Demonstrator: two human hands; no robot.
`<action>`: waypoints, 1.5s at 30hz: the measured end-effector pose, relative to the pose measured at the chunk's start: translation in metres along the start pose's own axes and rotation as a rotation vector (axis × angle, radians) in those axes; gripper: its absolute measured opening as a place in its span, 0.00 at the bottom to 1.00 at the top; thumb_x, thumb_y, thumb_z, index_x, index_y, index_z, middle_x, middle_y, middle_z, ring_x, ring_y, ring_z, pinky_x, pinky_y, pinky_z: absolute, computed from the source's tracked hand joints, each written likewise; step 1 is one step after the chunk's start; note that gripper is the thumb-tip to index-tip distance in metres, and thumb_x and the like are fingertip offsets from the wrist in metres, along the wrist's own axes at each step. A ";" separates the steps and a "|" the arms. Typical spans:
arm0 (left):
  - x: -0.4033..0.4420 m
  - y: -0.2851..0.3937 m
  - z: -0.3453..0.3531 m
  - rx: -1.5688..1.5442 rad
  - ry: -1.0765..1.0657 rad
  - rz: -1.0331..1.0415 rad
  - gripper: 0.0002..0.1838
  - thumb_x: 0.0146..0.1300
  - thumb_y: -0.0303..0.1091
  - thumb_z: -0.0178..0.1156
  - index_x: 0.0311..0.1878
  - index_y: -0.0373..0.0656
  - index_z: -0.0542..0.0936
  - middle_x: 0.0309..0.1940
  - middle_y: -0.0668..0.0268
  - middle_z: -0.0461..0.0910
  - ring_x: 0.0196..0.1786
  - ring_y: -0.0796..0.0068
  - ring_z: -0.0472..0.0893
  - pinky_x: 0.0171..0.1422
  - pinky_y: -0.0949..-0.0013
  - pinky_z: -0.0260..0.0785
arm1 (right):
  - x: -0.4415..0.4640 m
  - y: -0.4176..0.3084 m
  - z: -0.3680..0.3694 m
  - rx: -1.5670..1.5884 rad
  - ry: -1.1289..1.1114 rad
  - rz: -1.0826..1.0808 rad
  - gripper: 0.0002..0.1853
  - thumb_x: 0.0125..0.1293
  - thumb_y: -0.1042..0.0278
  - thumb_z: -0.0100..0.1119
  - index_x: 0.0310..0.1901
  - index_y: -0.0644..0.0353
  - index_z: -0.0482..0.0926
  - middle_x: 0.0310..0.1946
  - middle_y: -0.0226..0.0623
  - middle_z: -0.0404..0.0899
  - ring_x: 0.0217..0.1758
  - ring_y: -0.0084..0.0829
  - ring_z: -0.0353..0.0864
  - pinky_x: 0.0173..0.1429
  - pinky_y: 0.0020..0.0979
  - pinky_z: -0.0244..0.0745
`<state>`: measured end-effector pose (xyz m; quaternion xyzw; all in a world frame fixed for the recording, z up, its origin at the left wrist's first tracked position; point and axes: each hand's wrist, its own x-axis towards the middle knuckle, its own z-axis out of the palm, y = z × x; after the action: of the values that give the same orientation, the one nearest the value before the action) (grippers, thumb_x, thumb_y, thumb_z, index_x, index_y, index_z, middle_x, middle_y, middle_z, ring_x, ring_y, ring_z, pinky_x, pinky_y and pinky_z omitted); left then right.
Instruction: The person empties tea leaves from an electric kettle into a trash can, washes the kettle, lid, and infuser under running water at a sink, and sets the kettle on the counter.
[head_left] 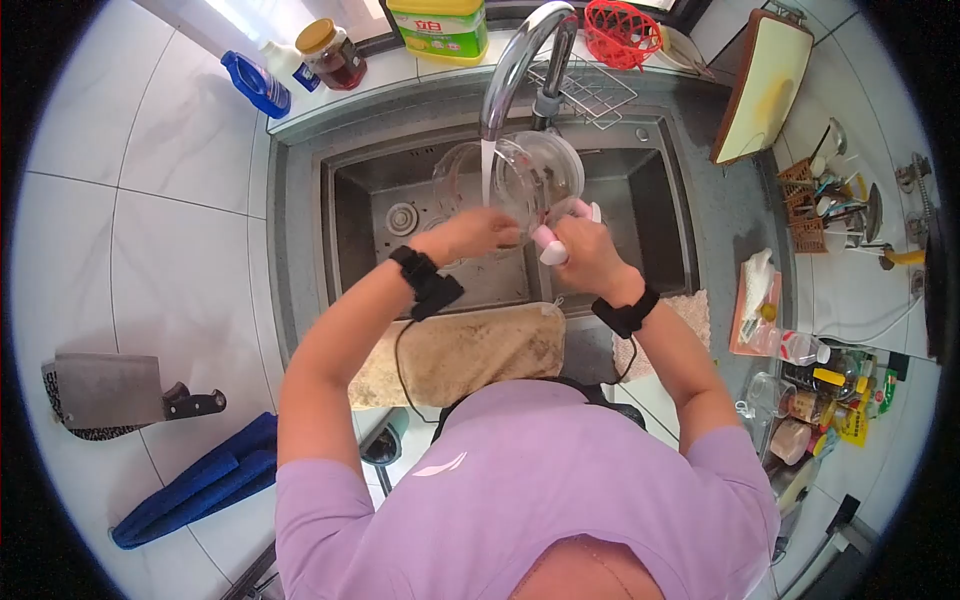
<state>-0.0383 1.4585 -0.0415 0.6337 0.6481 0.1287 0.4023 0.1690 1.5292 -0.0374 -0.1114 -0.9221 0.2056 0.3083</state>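
A clear, rounded jug (513, 188) extends left from the right hand (588, 252), which grips its pink handle (545, 238). The left hand (470, 232) curves nearby, hold unclear.

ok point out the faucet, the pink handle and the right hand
Faucet (506, 72), head view: curved spout
Pink handle (543, 237), head view: its lower end
Right hand (590, 250), head view: back of hand
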 end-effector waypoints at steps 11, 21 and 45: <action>-0.004 -0.060 -0.016 0.997 0.331 0.466 0.17 0.54 0.31 0.52 0.48 0.38 0.74 0.58 0.52 0.66 0.62 0.59 0.66 0.71 0.57 0.49 | 0.017 0.019 0.007 -0.064 -0.123 -0.025 0.07 0.52 0.71 0.58 0.26 0.56 0.68 0.19 0.36 0.70 0.25 0.42 0.74 0.44 0.46 0.67; 0.030 -0.017 0.004 -0.463 -0.139 -0.190 0.17 0.55 0.30 0.53 0.50 0.41 0.73 0.52 0.52 0.72 0.60 0.56 0.68 0.68 0.57 0.51 | 0.041 0.030 0.012 -0.073 -0.157 -0.033 0.07 0.53 0.69 0.57 0.26 0.56 0.68 0.20 0.36 0.71 0.26 0.41 0.74 0.43 0.44 0.68; -0.075 -0.054 -0.049 -0.924 0.502 0.142 0.20 0.61 0.41 0.54 0.54 0.44 0.72 0.62 0.62 0.65 0.64 0.67 0.64 0.65 0.66 0.56 | 0.016 0.016 0.001 1.001 -0.214 0.736 0.06 0.39 0.78 0.53 0.24 0.62 0.70 0.18 0.27 0.68 0.21 0.22 0.69 0.27 0.26 0.64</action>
<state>-0.1201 1.3971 -0.0194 0.3824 0.5556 0.5757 0.4623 0.1574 1.5486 -0.0375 -0.2426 -0.6411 0.7148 0.1384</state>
